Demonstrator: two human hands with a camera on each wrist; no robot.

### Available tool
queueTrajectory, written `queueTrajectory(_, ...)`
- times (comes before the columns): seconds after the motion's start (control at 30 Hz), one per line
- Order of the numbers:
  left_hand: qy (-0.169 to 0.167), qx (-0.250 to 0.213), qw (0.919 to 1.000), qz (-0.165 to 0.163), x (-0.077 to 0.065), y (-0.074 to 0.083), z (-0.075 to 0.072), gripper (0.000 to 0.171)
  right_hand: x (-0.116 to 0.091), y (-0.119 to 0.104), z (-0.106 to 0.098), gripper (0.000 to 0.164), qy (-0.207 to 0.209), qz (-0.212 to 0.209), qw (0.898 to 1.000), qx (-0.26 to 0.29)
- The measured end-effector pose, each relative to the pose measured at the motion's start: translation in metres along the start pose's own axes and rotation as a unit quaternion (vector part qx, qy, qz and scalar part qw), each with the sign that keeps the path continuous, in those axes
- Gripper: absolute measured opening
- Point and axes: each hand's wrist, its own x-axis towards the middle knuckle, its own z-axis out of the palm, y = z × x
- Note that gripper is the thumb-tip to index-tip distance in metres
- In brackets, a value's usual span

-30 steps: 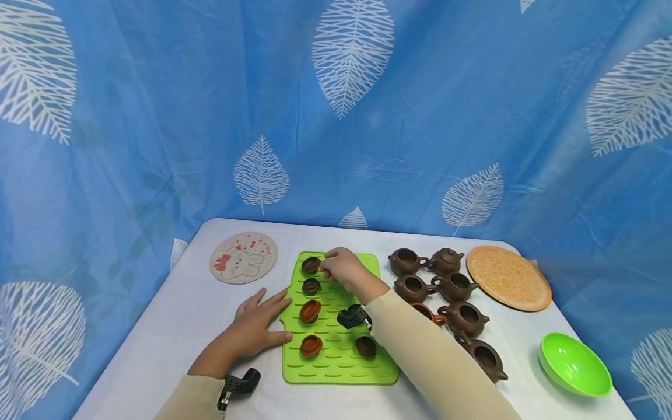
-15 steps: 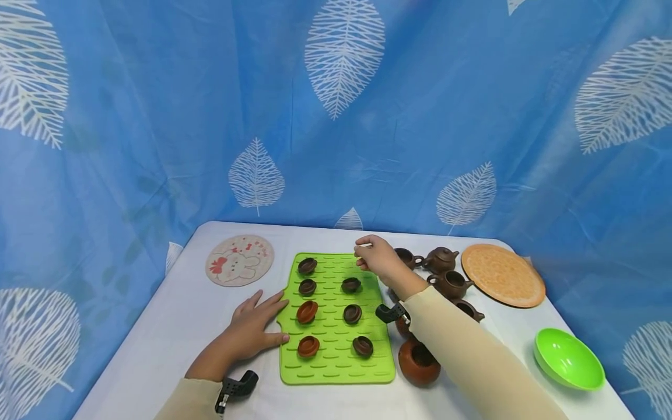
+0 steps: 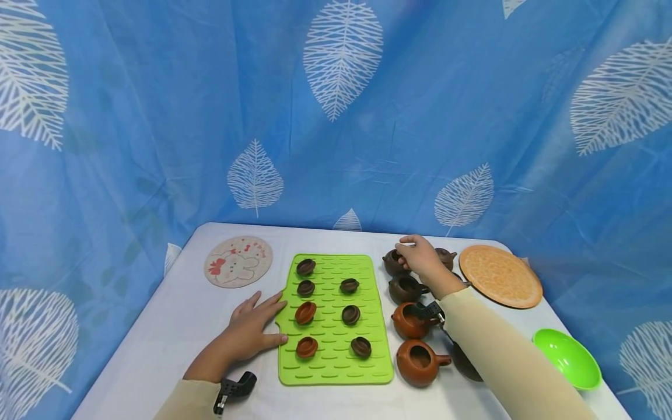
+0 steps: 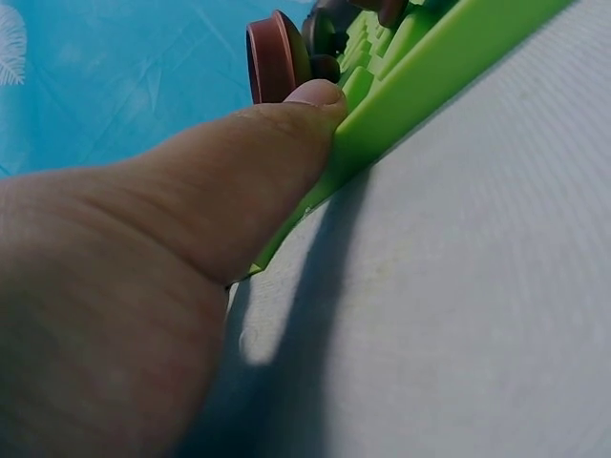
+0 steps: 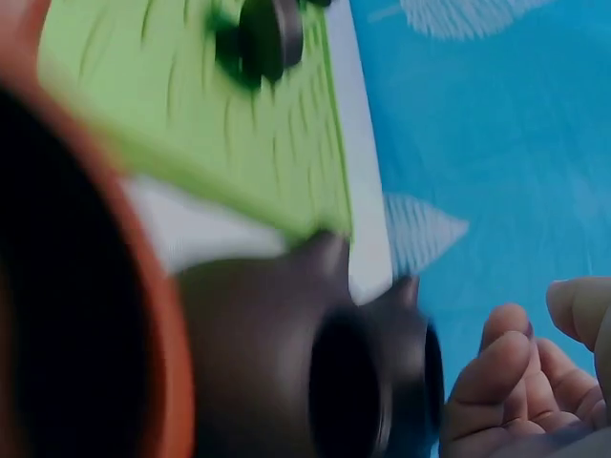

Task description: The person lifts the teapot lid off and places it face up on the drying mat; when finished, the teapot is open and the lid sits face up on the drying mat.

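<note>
My left hand (image 3: 251,328) lies with straight fingers at the left edge of a green ridged mat (image 3: 336,368), its thumb (image 4: 258,157) on the rim. Several small teapot lids rest on the mat in two columns, among them a reddish lid (image 3: 307,347) near that thumb and a dark brown lid (image 3: 305,267) at the far left. My right hand (image 3: 424,265) hovers over the back teapots, fingers loosely bent and thumb apart, nothing between them. Beneath it stands a dark lidless teapot (image 3: 391,263), partly hidden by the hand.
More lidless teapots stand right of the mat, including a reddish teapot (image 3: 419,363) in front and a dark teapot (image 3: 405,289). My right sleeve hides others. Further right are a round orange-brown mat (image 3: 501,277) and a green bowl (image 3: 569,359). A bunny coaster (image 3: 238,262) lies back left.
My right hand has moved rightward from the mat's far left lid, off the mat and over the back teapots. The lid stays on the mat. The left hand has stayed in place.
</note>
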Motion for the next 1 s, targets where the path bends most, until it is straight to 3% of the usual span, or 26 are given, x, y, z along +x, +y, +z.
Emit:
queueTrajectory(0.1, -0.001, 0.002, 1.0000, -0.002, 0.000, -0.001, 0.001, 0.089, 0.003, 0.008, -0.016, 0.047, 0.023, -0.017, 0.998, -0.061)
queueTrajectory(0.27, -0.003, -0.003, 1.0000, -0.001, 0.000, -0.001, 0.003, 0.090, 0.006, 0.018, -0.043, 0.047, 0.049, -0.053, 0.984, -0.163)
queueTrajectory(0.43, -0.004, -0.001, 1.0000, 0.001, 0.001, -0.001, 0.002, 0.090, 0.008, 0.027, -0.074, 0.051, 0.062, -0.051, 0.972, -0.220)
queueTrajectory(0.67, -0.002, 0.000, 1.0000, 0.002, 0.003, 0.001, -0.002, 0.090, 0.011, 0.046, -0.101, 0.052, 0.079, -0.013, 0.973, -0.217)
queueTrajectory(0.83, -0.005, -0.002, 1.0000, 0.003, 0.003, 0.001, -0.001, 0.090, 0.012, 0.056, -0.106, 0.051, 0.081, -0.006, 0.974, -0.210)
queueTrajectory(1.0, -0.004, -0.001, 1.0000, 0.005, 0.002, 0.000, 0.000, 0.089, 0.010, 0.062, -0.104, 0.049, 0.051, 0.001, 0.983, -0.175)
